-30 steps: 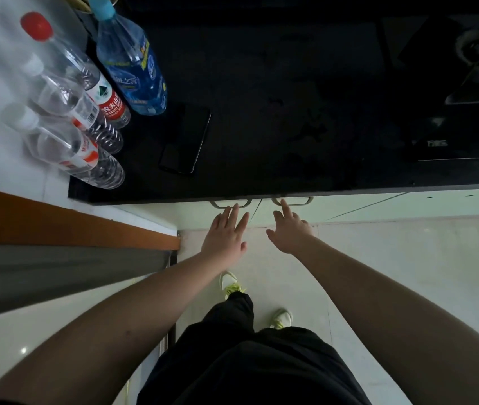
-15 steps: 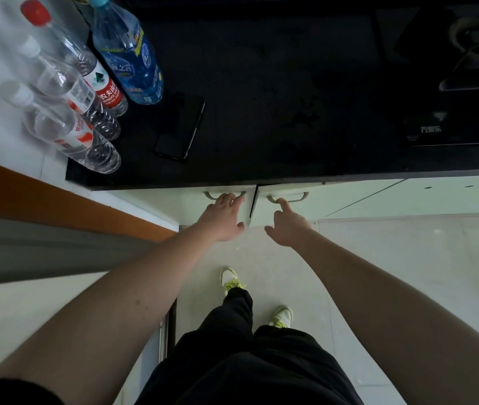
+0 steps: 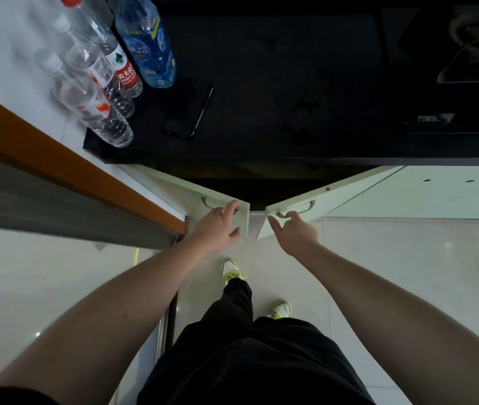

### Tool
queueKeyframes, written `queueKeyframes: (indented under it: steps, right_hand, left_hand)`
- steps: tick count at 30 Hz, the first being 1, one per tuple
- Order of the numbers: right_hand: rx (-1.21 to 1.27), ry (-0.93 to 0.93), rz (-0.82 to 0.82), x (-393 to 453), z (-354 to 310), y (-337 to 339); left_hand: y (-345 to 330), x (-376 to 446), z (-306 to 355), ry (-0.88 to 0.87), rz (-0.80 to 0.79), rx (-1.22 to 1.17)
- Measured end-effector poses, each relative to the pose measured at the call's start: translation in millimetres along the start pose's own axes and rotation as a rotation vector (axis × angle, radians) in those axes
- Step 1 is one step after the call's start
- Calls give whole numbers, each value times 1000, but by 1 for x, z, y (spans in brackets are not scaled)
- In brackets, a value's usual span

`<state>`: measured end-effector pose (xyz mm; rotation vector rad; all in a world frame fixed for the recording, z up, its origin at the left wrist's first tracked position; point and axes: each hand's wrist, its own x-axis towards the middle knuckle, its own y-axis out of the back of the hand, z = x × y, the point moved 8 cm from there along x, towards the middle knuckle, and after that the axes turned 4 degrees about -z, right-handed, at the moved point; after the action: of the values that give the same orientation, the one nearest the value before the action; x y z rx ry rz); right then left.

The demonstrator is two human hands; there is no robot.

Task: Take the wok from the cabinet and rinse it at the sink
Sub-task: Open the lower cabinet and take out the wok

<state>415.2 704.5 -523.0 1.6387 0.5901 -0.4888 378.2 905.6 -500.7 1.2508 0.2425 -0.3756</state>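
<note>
Desk of black stone runs across the top, its front edge above two pale cabinet doors swung partly outward over a light tiled floor. At the desk's left end stand three clear bottles and one blue bottle, close together by the white wall. Just right of them a dark phone lies flat. At the right end sits a black stove. Below the front edge, the left hand has its fingers curled round the handle of the left door, and the right hand hooks its fingers through the handle of the right door. Between the doors the cabinet shows only darkness; the wok cannot be seen there. An orange-edged frame slants along the left side.
</note>
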Motion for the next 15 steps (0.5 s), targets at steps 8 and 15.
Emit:
queueKeyframes:
  steps: [8,15]
  right_hand:
    - [151,-177,97,-51,52,-20]
    - [312,-220,117,-83,104,-40]
  left_hand:
    - [-7,-14,6,43,-100,125]
    - [-27,-48,13,182,-71,-4]
